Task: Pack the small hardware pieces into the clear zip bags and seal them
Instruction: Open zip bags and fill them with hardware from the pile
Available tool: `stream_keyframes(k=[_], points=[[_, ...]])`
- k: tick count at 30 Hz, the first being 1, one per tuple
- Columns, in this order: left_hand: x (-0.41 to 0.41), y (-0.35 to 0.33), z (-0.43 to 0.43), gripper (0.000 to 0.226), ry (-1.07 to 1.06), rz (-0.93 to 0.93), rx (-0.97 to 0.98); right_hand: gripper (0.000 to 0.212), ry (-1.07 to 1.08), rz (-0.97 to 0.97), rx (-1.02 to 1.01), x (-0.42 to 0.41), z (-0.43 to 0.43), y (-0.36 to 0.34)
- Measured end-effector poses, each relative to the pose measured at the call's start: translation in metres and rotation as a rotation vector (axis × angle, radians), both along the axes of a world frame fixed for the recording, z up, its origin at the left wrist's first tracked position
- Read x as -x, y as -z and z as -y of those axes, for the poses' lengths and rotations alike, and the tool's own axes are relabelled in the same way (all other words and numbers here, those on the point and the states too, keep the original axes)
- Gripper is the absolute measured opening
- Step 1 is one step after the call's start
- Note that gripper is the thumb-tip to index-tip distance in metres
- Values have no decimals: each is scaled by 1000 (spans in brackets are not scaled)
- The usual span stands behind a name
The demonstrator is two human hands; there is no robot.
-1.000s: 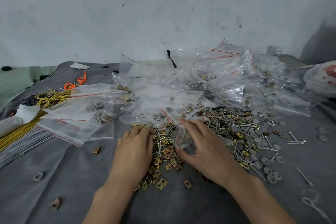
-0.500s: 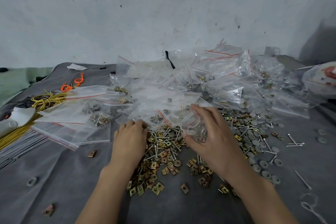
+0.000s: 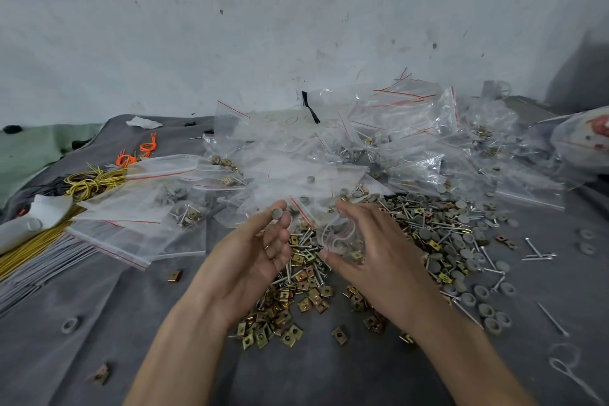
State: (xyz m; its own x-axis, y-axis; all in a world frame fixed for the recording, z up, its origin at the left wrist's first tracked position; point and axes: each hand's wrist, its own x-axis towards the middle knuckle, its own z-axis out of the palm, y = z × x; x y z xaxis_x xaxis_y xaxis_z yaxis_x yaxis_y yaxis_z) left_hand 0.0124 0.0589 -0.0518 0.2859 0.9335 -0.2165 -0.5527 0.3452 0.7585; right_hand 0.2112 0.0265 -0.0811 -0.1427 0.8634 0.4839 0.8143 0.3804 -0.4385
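Observation:
My left hand (image 3: 260,250) is raised palm up over the pile and pinches a small grey round cap (image 3: 276,212) at its fingertips. My right hand (image 3: 372,254) holds a small clear zip bag (image 3: 339,234) with a red seal line, mouth toward the left hand; a few pieces show inside. Below lie brass square clips (image 3: 290,306). To the right spread grey caps and silver pins (image 3: 445,241).
A heap of clear zip bags (image 3: 362,148), some filled, covers the back of the grey cloth (image 3: 99,323). More bags (image 3: 138,217) lie at the left beside yellow wires (image 3: 89,181) and orange ties (image 3: 138,153). A white wall stands behind.
My left hand lifted off the brass clips, turned palm up and now pinches a grey cap. My right hand raised the small bag from the pile.

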Motion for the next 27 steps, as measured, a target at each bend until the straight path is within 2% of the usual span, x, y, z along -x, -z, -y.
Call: stream_keyframes(k=[4,9,14,16,19,20,24,27], points=[[4,2,0,26,4,7,-28,74,-8,20,7,1,1,0],[2,5,0,40,-24,-3,-79,74,-13,16,14,2,0,0],[1,4,2,40,-68,-14,-116,74,-17,26,17,2,0,1],[-3,4,5,34,-134,-146,-197,73,-23,23,15,2,0,1],[-10,1,10,30,-227,-526,-445,73,-21,11,13,2,0,2],[-12,0,11,29,-228,-600,-511,73,-20,7,14,3,-1,2],[-23,-2,17,30,-147,-785,-649,75,-34,-11,20,2,-1,2],[-27,0,16,30,-87,-808,-692,75,-40,-27,27,2,0,2]])
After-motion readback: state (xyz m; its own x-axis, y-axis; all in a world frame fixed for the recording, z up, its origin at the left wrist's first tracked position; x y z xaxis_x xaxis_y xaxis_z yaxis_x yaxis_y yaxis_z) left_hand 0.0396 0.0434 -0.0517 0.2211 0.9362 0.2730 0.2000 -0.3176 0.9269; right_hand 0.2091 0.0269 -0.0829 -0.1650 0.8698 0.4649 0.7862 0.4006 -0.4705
